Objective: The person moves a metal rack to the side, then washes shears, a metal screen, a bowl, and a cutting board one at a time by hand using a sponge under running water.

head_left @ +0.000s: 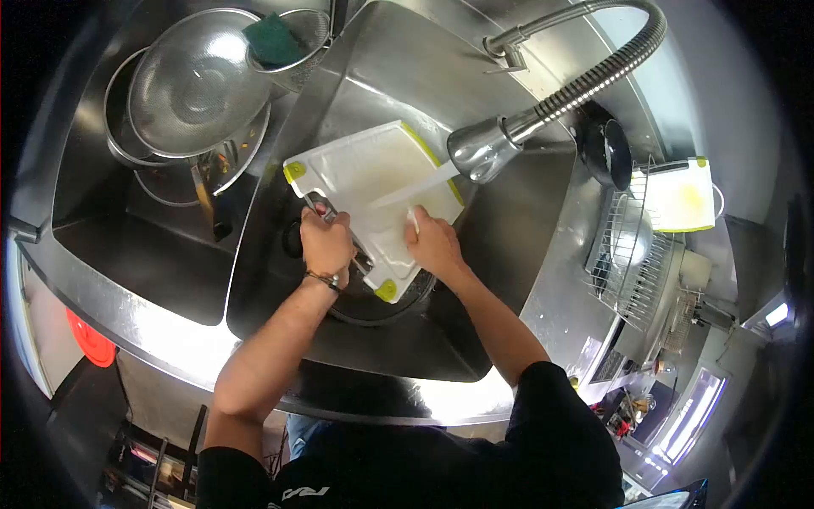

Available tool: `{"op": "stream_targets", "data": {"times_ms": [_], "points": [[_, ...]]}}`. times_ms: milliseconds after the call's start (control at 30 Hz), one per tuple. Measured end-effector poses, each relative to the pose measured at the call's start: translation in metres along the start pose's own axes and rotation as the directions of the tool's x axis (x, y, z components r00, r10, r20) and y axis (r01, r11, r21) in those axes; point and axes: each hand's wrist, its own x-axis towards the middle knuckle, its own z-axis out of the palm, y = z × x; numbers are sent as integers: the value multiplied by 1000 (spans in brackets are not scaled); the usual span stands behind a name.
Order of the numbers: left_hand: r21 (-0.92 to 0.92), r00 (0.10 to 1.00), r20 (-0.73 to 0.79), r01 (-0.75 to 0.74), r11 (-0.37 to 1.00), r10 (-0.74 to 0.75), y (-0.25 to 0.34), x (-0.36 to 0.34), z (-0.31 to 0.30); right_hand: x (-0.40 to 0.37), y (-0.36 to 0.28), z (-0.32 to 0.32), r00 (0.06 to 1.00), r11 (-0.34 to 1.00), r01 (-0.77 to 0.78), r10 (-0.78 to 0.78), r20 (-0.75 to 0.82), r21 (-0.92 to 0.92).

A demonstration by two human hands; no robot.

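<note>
Clamping cutting board [366, 174] at its edge, left hand [326, 246] is closed, right hand [434, 243] grip unclear; stiff, light, likely slippery wet, so hold the rims.

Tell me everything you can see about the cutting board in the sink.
The cutting board is white, plastic-looking, rectangular, with lime-green corners and a green strip along one edge. It lies tilted over the sink, beneath the faucet head, with water running onto it. The left hand grips its near edge; the right hand rests on its face.
</note>
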Motion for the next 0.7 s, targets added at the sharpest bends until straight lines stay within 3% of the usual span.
{"op": "stream_targets", "data": {"times_ms": [33, 100, 167, 233, 300, 333, 367, 433, 500, 567, 633, 700], "points": [[37, 1000, -6, -9, 999, 10, -2, -1, -1, -10, -1, -1, 997, 995, 82, -83, 11, 55], [83, 1000, -13, 6, 997, -5, -5, -3, 2, 18, 35, 21, 999, 1000, 28, -27, 40, -6], [110, 1000, -10, -25, 994, 26, -6, -1, 5, 29, 48, 27, 982, 997, -79, 77, -171, -10], [122, 999, -32, -35, 992, 40, -7, 6, 1, -11, 0, 7, 985, 995, -85, 92, -143, 52], [214, 991, -2, -127, 969, 131, -10, 12, -6, -34, -17, 8, 928, 930, 345, -318, -193, 128], [217, 992, -6, -122, 969, 126, -11, 10, -8, -27, -8, 12, 963, 957, 254, -236, -132, 143], [189, 993, -5, -111, 976, 115, -10, 9, -7, -9, 10, 18, 962, 956, 258, -239, -134, 143], [134, 996, -2, -86, 987, 87, -11, 5, -2, 18, 37, 21, 962, 986, 34, 12, -273, 163], [32, 993, -31, -112, 993, 113, -5, 8, 3, 1, 16, 19, 966, 996, 40, -18, -257, 80], [181, 993, -26, -112, 977, 119, -4, 8, -3, -39, -16, 14, 895, 862, 440, -398, -202, 251], [163, 988, -52, -134, 978, 144, -4, 4, -2, -46, -28, 7, 881, 837, 470, -427, -202, 281], [123, 998, -25, -63, 990, 66, 1, -1, 0, -41, -21, 8, 864, 813, 503, -457, -213, 295]]}}
